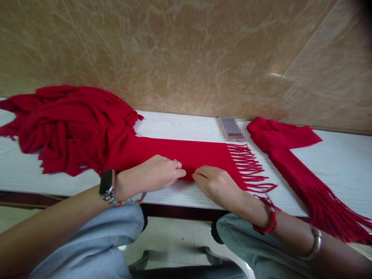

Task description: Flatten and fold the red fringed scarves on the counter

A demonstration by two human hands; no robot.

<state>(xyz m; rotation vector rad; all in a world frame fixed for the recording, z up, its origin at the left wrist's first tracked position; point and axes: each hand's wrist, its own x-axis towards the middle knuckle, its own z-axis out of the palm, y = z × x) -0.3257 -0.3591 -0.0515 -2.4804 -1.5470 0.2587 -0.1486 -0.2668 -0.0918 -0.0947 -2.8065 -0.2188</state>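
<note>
A red fringed scarf lies flat across the white tabletop, its fringe spread toward the right. Along its near edge, my left hand is closed, with thumb and fingers pinching the cloth. Just to the right, my right hand pinches the same edge, a small gap from the left. The exact hold of the fingertips is partly hidden. Leftward, the flat part runs into a heaped, crumpled pile of red cloth; I cannot tell whether it is one scarf or several.
Another red scarf lies folded at the right, its fringe hanging over the table's front edge. A blurred, phone-like flat object rests behind the fringe. The white table backs onto a brown marbled wall. My knees are under its front edge.
</note>
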